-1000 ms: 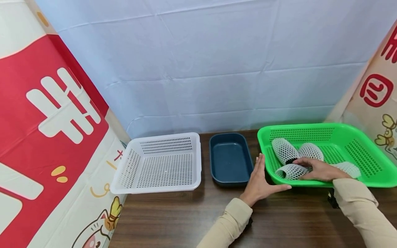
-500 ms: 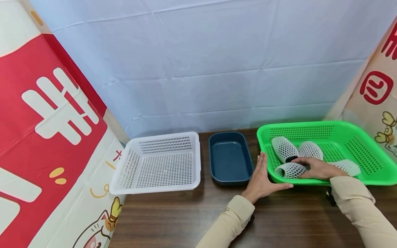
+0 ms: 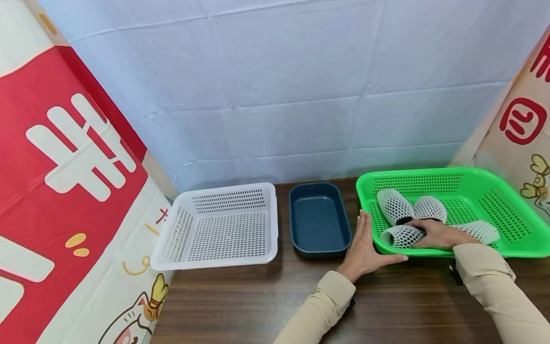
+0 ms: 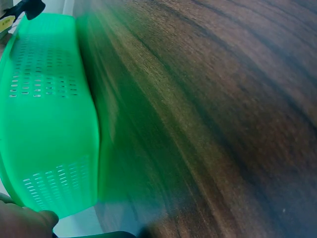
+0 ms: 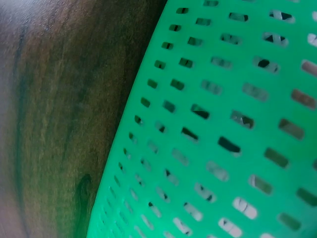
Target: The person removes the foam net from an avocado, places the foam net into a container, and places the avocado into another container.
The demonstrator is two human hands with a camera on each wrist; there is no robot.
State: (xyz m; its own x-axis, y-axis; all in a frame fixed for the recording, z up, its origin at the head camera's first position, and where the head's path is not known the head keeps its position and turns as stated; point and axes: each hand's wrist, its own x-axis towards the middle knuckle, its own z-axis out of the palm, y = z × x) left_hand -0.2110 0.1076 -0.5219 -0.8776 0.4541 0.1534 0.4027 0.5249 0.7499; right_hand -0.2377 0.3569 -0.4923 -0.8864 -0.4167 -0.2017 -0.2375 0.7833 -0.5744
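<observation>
A green perforated basket (image 3: 513, 203) holds several white foam-net sleeves. My right hand (image 3: 442, 235) reaches over its front rim and grips the right end of the front-left foam-net sleeve (image 3: 401, 236), thumb on the near side. Behind that lie a longer foam-net sleeve (image 3: 393, 205) with a dark end and a rounder one (image 3: 429, 208); another (image 3: 483, 231) is partly behind my right wrist. My left hand (image 3: 364, 253) rests at the basket's front-left corner, fingers straight and thumb spread. The right wrist view shows only the basket's slotted wall (image 5: 208, 144) and the table; the hand is hidden.
Just left of my left hand stands a dark blue tray (image 3: 320, 253). Farther left is a white perforated basket (image 3: 275, 224). All sit on a brown wood table (image 3: 258, 306), with a pale cloth (image 3: 266, 95) behind and printed panels at both sides.
My hands stay almost where they were. The right hand and wrist have shifted slightly left, with the fingers still at the front-left foam-net sleeve.
</observation>
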